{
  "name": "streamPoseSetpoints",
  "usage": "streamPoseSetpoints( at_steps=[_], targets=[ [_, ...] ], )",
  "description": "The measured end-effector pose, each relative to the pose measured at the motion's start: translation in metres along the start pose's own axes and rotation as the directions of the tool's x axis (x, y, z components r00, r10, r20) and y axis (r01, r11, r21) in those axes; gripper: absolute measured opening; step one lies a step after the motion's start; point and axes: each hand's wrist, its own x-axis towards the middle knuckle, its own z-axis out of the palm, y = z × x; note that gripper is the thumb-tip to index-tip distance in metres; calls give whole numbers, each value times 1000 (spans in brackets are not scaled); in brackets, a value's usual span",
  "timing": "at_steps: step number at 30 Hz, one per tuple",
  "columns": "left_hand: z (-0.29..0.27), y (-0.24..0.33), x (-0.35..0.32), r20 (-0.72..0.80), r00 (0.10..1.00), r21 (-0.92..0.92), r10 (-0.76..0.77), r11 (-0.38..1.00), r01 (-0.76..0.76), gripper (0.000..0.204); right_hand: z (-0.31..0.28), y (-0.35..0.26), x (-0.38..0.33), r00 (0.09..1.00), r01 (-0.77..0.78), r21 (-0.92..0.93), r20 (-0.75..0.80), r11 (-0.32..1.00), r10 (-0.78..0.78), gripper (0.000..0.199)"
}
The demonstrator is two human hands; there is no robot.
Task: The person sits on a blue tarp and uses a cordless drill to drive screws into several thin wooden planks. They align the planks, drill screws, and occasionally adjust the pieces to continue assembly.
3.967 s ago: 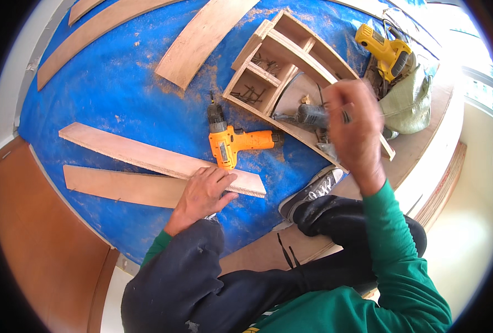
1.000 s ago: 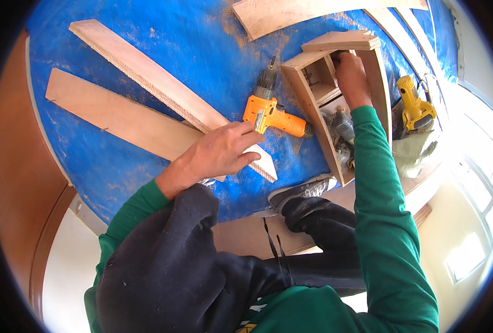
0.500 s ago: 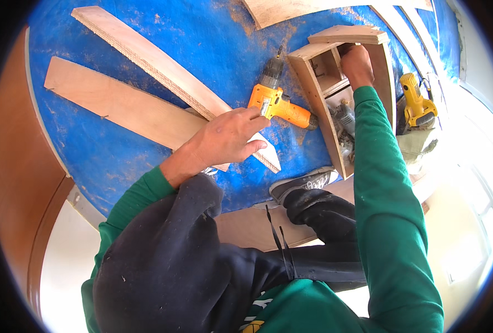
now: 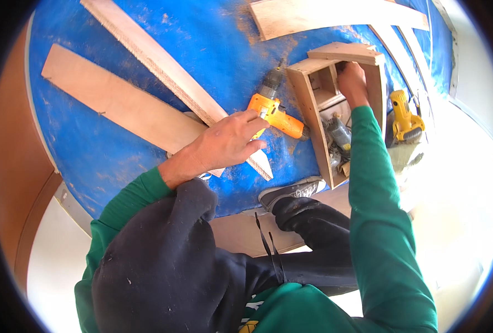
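My right hand [image 4: 354, 83] reaches into the far compartment of an open wooden toolbox [image 4: 308, 111]; its fingers are hidden there. Lower in the box, beside my right forearm, lies a grey power tool [image 4: 339, 134] among small clutter. My left hand [image 4: 230, 139] hovers over the near end of a long narrow board [image 4: 163, 66], thumb apart from its loosely bent fingers, with nothing visible in it. Just beyond its fingertips, an orange cordless drill [image 4: 277, 115] lies on its side, bit pointing away, between that hand and the toolbox.
A wider plywood strip [image 4: 113, 102] lies left of the narrow board on the blue, dust-strewn sheet [image 4: 213, 50]. Right of the toolbox stands a yellow power tool [image 4: 404, 117]. More plywood [image 4: 313, 16] and thin strips [image 4: 399, 50] lie at the far side. My shoe [image 4: 291, 191] is near the toolbox.
The view has shifted slightly, so the toolbox and drill appear a little lower and further left. My right hand stays inside the toolbox, and my left hand keeps about the same pose.
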Motion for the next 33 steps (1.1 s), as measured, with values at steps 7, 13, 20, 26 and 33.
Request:
streamPoseSetpoints(
  at_steps=[7, 13, 20, 26, 33],
  targets=[
    [0, 7, 11, -103, 922, -280, -373, 900, 333, 45, -15, -46, -82, 964, -67, 274, -232, 959, 133, 25],
    [1, 7, 22, -133, 891, -438, -435, 832, 341, 49, -26, -123, -186, 981, 160, 540, -181, 826, -71, 14],
    [0, 7, 20, -139, 800, -692, -584, 635, 344, 34, -16, -165, -199, 923, 366, 638, -153, 677, -354, 14],
    [-35, -2, 2, -277, 961, 533, 23, 835, 134, 13, 5, -115, -199, 895, 428, 505, -121, 749, -430, 52],
    [-90, -27, -56, -702, 679, 189, -213, 864, 467, 25, 57, -75, -216, 926, 370, 76, 54, 926, -374, 65]
  ],
)
